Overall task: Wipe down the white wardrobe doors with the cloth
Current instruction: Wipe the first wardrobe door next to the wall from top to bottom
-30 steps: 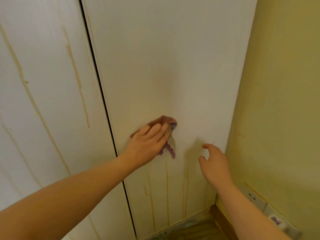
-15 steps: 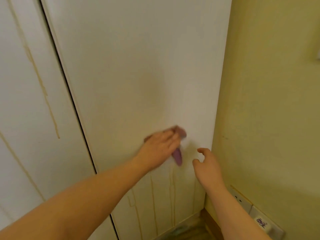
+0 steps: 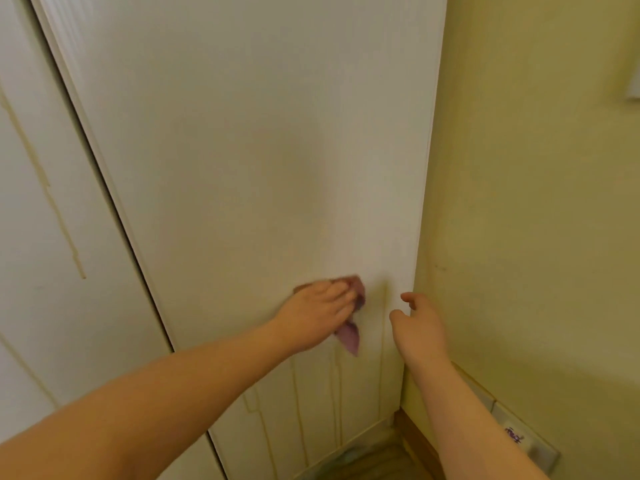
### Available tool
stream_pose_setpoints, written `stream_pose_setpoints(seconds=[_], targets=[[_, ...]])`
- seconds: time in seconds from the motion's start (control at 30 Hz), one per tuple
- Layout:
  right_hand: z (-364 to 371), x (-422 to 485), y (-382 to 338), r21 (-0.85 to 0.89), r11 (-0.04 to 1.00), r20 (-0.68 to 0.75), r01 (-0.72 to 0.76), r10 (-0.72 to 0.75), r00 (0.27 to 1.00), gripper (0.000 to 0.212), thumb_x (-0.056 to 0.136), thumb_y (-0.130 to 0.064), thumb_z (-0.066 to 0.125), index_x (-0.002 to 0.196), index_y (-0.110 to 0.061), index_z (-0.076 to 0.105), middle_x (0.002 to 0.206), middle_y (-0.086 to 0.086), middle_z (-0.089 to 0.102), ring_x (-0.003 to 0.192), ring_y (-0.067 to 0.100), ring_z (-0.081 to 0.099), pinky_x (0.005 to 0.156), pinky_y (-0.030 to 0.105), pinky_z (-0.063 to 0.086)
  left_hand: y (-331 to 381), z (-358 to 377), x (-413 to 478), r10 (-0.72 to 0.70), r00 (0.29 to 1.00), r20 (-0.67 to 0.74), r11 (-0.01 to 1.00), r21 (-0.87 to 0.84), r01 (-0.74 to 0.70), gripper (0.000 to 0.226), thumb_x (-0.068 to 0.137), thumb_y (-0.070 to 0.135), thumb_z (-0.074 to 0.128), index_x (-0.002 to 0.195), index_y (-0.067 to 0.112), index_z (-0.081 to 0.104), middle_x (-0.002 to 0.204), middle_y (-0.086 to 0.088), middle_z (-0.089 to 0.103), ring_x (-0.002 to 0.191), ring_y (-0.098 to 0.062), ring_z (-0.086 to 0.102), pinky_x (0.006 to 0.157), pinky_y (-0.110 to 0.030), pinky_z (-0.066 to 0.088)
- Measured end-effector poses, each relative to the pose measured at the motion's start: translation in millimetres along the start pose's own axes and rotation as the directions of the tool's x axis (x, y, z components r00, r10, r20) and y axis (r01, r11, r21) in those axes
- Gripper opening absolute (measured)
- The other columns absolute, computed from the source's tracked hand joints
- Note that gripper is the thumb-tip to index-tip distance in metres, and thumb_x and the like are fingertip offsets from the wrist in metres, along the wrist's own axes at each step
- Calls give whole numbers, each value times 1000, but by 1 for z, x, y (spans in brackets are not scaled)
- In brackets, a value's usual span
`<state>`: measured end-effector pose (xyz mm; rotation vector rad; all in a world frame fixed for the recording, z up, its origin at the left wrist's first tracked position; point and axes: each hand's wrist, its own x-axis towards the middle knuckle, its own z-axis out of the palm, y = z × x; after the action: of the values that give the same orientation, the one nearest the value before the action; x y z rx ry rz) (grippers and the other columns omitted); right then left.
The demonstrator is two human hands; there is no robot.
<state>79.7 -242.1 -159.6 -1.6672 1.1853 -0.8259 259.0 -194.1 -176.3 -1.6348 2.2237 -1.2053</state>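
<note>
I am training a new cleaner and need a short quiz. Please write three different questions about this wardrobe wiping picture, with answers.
1. True or false: the left hand presses the cloth against the right door.
2. Brown drip streaks on that door lie: A) above the cloth, B) below it, C) nowhere.
3. What does the right hand hold?
Key: 1 true; 2 B; 3 nothing.

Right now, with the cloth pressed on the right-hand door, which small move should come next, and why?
Probably slide the left hand with the crumpled purple cloth straight down: thin brownish drip streaks run down the white wardrobe door just below the cloth, while the panel above looks clean.
</note>
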Motion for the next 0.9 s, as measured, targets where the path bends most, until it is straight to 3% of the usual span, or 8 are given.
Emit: stream_pose_setpoints(seconds=[0.1, 0.33, 0.43, 0.53, 0.63, 0.77, 0.83, 0.9], targets=[[-5, 0, -3, 38, 999, -15, -6, 6, 1000, 42, 91, -8, 43, 133, -14, 43, 133, 9, 47, 109, 22, 48, 81, 24, 33, 18, 16, -5, 139, 977, 163, 990, -9, -140, 34, 72, 29, 46, 84, 20, 77, 100, 7, 72, 98, -13, 62, 84, -25, 38], [-12, 12, 2, 152, 986, -52, -64, 73, 996, 41, 91, -7, 45, 132, -13, 44, 121, 6, 50, 81, 12, 44, 69, 24, 34, 13, 7, 85, -94, 995, 41, 995, 37, 93, 45, 76, 18, 35, 95, 14, 76, 106, 0, 71, 99, -18, 65, 84, -28, 36], [-13, 16, 4, 167, 983, -65, -79, 91, 994, 41, 92, -7, 44, 132, -12, 44, 124, 8, 49, 87, 13, 44, 74, 24, 34, 35, 39, 72, 54, 965, 256, 997, 43, -67, 21, 66, 43, 66, 75, 27, 76, 89, 14, 70, 91, -11, 60, 79, -24, 34], [-14, 18, 6, 183, 979, -66, -89, 103, 993, 40, 92, -6, 43, 132, -12, 43, 99, 1, 44, 65, 4, 40, 58, 23, 33, 53, 63, 47, 158, 856, 492, 985, -22, -169, 39, 45, 55, 76, 75, 30, 74, 89, 20, 68, 88, -6, 61, 80, -21, 35], [-13, 20, 7, 179, 979, -59, -103, 115, 992, 39, 92, -6, 43, 130, -11, 44, 106, 5, 49, 78, 14, 46, 71, 25, 35, 39, 42, 69, 73, 971, 228, 994, 59, -89, 25, 63, 41, 63, 77, 24, 75, 91, 12, 69, 89, -10, 64, 78, -23, 35], [-10, 20, 9, 196, 975, -58, -108, 122, 991, 39, 90, -6, 45, 129, -10, 44, 124, 10, 50, 96, 18, 43, 78, 27, 34, 20, 17, 99, -127, 989, 74, 992, 18, 126, 50, 75, 18, 30, 99, 15, 74, 105, 0, 70, 98, -17, 65, 85, -28, 34], [-8, 20, 10, 193, 974, -59, -115, 129, 990, 39, 90, -5, 45, 129, -9, 45, 118, 10, 52, 91, 18, 45, 76, 26, 34, 32, 34, 83, -61, 992, 114, 996, 74, 53, 47, 75, 25, 33, 95, 20, 76, 102, 5, 70, 96, -14, 64, 85, -28, 32], [-9, 20, 11, 188, 975, -59, -122, 135, 989, 39, 91, -5, 43, 130, -10, 44, 95, 2, 53, 76, 16, 47, 70, 25, 35, 52, 52, 49, 74, 944, 321, 994, 58, -97, 31, 69, 44, 54, 78, 27, 77, 91, 13, 70, 88, -10, 64, 81, -26, 31]])
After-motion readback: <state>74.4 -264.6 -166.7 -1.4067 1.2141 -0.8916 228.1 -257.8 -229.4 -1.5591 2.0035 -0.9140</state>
